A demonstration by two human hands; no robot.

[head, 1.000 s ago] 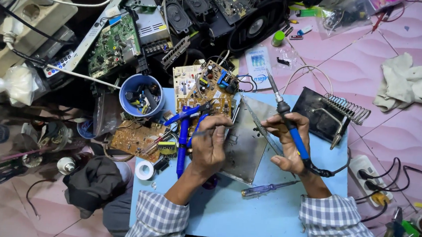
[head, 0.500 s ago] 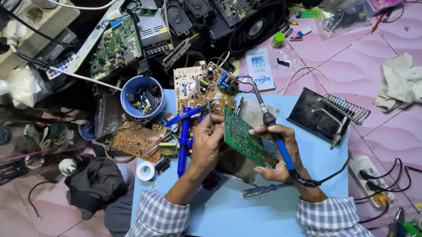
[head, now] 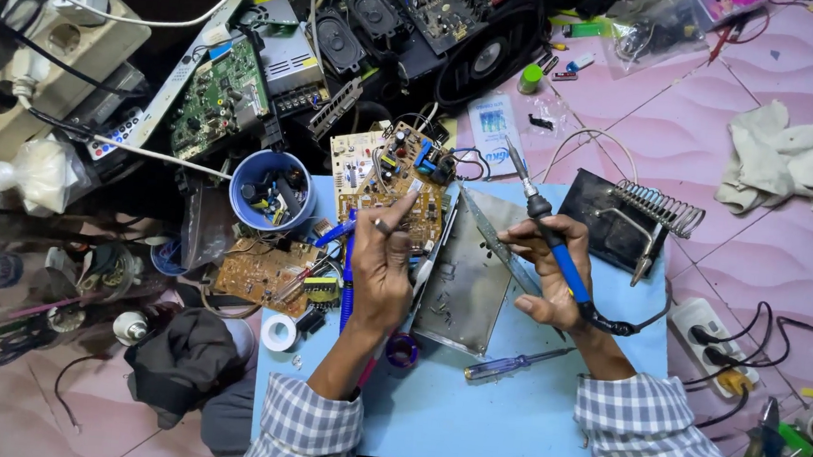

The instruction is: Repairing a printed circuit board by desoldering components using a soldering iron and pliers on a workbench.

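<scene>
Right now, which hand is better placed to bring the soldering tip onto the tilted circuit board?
Right hand: it grips the blue soldering iron beside the tilted circuit board. The left hand pinches a thin wire-like piece, unclear what.

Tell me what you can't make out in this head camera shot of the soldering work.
- Left hand: it pinches something thin; too small to tell solder from a probe.
- Green circuit board held edge-on by the right hand: its faces barely show.
- Blue soldering iron: its grip is covered by the right hand's fingers.
- Blue cup: contents too small and jumbled to identify.
- Power strip: partly hidden under plugs and cables.
</scene>
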